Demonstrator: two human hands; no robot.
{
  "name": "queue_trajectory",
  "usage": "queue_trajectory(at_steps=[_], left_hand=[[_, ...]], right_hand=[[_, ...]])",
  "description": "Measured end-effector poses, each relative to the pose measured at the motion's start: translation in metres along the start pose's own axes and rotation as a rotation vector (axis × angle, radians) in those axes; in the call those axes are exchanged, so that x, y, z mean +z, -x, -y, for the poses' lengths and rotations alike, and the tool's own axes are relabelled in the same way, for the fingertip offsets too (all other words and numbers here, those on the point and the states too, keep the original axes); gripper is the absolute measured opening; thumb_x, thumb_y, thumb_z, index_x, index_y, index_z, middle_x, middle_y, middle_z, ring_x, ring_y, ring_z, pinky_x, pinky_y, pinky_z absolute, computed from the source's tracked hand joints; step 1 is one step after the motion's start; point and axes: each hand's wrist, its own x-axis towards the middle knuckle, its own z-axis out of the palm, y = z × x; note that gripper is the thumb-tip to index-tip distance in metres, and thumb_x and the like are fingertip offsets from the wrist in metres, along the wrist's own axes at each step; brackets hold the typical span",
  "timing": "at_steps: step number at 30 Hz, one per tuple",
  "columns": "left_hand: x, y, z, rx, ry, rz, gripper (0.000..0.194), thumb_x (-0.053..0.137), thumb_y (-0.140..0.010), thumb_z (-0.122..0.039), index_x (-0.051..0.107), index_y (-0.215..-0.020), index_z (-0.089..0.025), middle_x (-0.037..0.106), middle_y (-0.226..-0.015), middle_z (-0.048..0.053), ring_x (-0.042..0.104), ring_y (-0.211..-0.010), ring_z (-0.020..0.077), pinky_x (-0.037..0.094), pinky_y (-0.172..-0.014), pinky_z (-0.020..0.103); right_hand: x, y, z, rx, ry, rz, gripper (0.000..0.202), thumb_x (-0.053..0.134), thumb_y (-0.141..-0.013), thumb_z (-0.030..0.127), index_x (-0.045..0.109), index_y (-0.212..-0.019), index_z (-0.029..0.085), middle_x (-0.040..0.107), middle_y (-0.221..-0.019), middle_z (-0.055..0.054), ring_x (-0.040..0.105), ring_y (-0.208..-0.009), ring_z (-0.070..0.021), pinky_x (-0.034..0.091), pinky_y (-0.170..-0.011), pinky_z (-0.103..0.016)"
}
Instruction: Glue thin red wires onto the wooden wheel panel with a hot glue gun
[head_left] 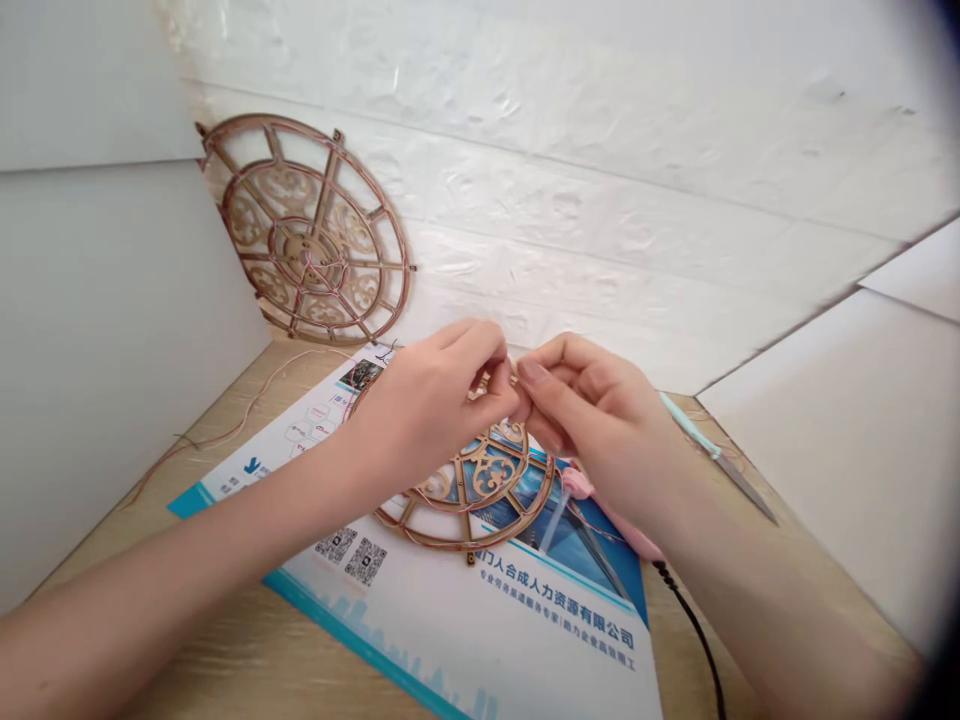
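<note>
Both my hands meet above a round golden openwork frame (461,500) that lies on a printed sheet (375,640). Thin reddish wires run along its rings and spokes. My left hand (450,385) is closed in a pinch, its fingertips touching those of my right. My right hand (592,400) also pinches, thumb against forefinger. Whatever sits between the fingertips is too small or hidden to make out. Just beneath my right hand lies a pink hot glue gun (626,530) with a clear glue stick and a black cord. My hands cover the far part of the frame.
A second round openwork frame (307,235) with wires leans against the white back wall at left. A loose wire (247,405) trails over the wooden tabletop (187,610). At right lies a pointed blade tool with a light-blue handle (690,425). Pale panels enclose both sides.
</note>
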Motion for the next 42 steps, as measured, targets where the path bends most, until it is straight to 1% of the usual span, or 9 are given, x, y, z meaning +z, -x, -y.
queue_trajectory(at_steps=[3,6,12,19,23,26,30,36,42], left_hand=[[0.0,0.0,0.002,0.033,-0.029,0.006,0.019,0.061,-0.085,-0.002,0.055,-0.078,-0.019,0.056,-0.07,-0.006,0.051,-0.062,0.0087,0.038,-0.06,0.022],[-0.002,-0.001,0.004,0.053,-0.048,0.005,0.018,0.059,-0.085,-0.003,0.055,-0.079,-0.02,0.059,-0.073,-0.006,0.054,-0.066,0.0096,0.04,-0.062,0.022],[-0.016,-0.013,0.017,-0.042,-0.059,0.019,0.017,0.056,-0.085,-0.006,0.054,-0.076,-0.02,0.059,-0.07,-0.004,0.052,-0.062,0.0121,0.038,-0.06,0.026],[-0.026,-0.018,0.009,-0.045,0.112,0.212,0.021,0.05,-0.099,-0.019,0.062,-0.082,-0.021,0.064,-0.071,-0.003,0.052,-0.058,0.0118,0.041,-0.063,0.026],[-0.028,-0.018,0.005,-0.051,0.192,0.203,0.015,0.054,-0.098,-0.018,0.066,-0.091,-0.021,0.069,-0.077,-0.003,0.055,-0.061,0.0112,0.043,-0.061,0.026],[-0.03,-0.019,0.004,-0.044,0.223,0.187,0.011,0.058,-0.098,-0.019,0.067,-0.092,-0.021,0.071,-0.08,-0.003,0.056,-0.061,0.0103,0.043,-0.059,0.026],[-0.032,-0.02,0.004,-0.029,0.247,0.165,0.008,0.062,-0.095,-0.015,0.067,-0.091,-0.021,0.07,-0.079,-0.005,0.057,-0.063,0.0086,0.043,-0.057,0.023],[-0.033,-0.021,0.003,-0.06,0.336,0.177,0.009,0.065,-0.092,-0.012,0.067,-0.09,-0.021,0.071,-0.083,-0.005,0.063,-0.068,0.0081,0.049,-0.059,0.019],[-0.034,-0.022,0.003,-0.028,0.313,0.182,0.011,0.065,-0.094,-0.013,0.069,-0.088,-0.022,0.071,-0.081,-0.005,0.064,-0.069,0.0082,0.049,-0.062,0.019]], right_hand=[[-0.005,-0.006,0.003,0.073,-0.117,0.056,0.025,0.084,-0.086,0.026,0.062,-0.087,0.016,0.059,-0.062,0.006,0.044,-0.05,-0.0047,0.028,-0.043,-0.019],[-0.009,-0.011,0.003,0.1,-0.107,0.057,0.031,0.09,-0.079,0.026,0.063,-0.086,0.015,0.063,-0.064,0.003,0.045,-0.049,-0.0043,0.029,-0.042,-0.018],[-0.017,-0.008,0.007,0.079,-0.11,0.021,0.012,0.073,-0.095,0.023,0.066,-0.088,0.015,0.064,-0.064,0.002,0.041,-0.044,-0.0026,0.02,-0.037,-0.016],[-0.017,-0.009,0.006,0.11,-0.23,0.102,0.011,0.07,-0.098,0.023,0.072,-0.09,0.016,0.056,-0.063,0.005,0.038,-0.047,-0.0021,0.02,-0.039,-0.014],[-0.014,-0.011,0.006,0.054,-0.218,0.129,0.014,0.065,-0.097,0.017,0.072,-0.086,0.015,0.049,-0.06,0.005,0.037,-0.05,-0.0048,0.021,-0.041,-0.017],[-0.015,-0.009,0.007,0.045,-0.193,0.141,0.016,0.065,-0.098,0.023,0.074,-0.087,0.016,0.042,-0.058,0.007,0.026,-0.048,-0.005,0.014,-0.04,-0.02],[-0.017,-0.008,0.007,0.018,-0.149,0.134,0.019,0.064,-0.099,0.025,0.074,-0.086,0.017,0.037,-0.056,0.007,0.022,-0.048,-0.0061,0.012,-0.041,-0.022],[-0.02,-0.006,0.004,0.016,-0.061,0.097,0.018,0.068,-0.099,0.035,0.071,-0.087,0.021,0.04,-0.06,0.006,0.025,-0.05,-0.0076,0.012,-0.042,-0.025],[-0.02,-0.005,0.004,-0.044,-0.023,0.071,0.022,0.066,-0.1,0.027,0.063,-0.078,0.021,0.044,-0.061,0.007,0.027,-0.051,-0.0073,0.022,-0.047,-0.024]])
